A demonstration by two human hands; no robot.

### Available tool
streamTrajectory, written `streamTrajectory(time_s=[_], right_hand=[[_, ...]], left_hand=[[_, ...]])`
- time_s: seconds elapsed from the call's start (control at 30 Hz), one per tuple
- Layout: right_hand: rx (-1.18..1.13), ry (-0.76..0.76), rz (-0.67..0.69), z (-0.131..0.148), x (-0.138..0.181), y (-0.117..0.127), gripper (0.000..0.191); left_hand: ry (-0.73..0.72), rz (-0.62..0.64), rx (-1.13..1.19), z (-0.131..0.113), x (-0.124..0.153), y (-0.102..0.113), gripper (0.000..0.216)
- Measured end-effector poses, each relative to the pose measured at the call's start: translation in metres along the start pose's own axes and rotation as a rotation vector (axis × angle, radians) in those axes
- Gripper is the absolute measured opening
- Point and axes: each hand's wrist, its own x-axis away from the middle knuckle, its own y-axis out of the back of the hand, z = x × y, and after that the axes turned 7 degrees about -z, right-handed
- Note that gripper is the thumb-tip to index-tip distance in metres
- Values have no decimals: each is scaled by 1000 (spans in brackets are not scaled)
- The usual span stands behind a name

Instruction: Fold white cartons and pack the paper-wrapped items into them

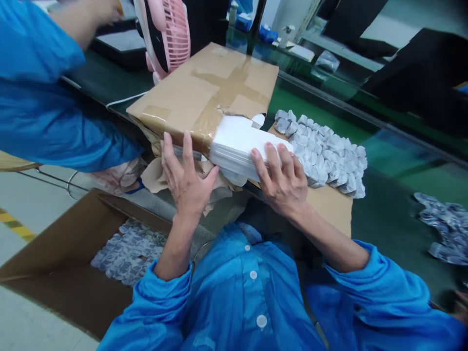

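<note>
Both our hands are on the white stack (243, 148) that juts from the torn side of the taped cardboard box (204, 92) at the table edge. Our left hand (185, 178) lies open, fingers spread flat against the box, thumb touching the stack's near corner. Our right hand (283, 180) bends over the stack's right end; its thumb is hidden, so we cannot tell whether it grips. Held so lightly, we judge, the sheets could fan apart and slide off the edge, or push into the heap of small packets (325, 153) just beside them.
</note>
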Motion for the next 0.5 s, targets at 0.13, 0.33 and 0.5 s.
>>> streamTrajectory(time_s=[0.13, 0.33, 0.5], right_hand=[[26, 20, -41, 1, 4, -7, 59], [58, 34, -98, 2, 9, -11, 67], [40, 78, -75, -5, 3, -1, 66]], left_hand=[[-128, 13, 10, 6, -22, 7, 69], [-338, 122, -64, 13, -53, 15, 52], [-432, 148, -106, 18, -62, 26, 45]])
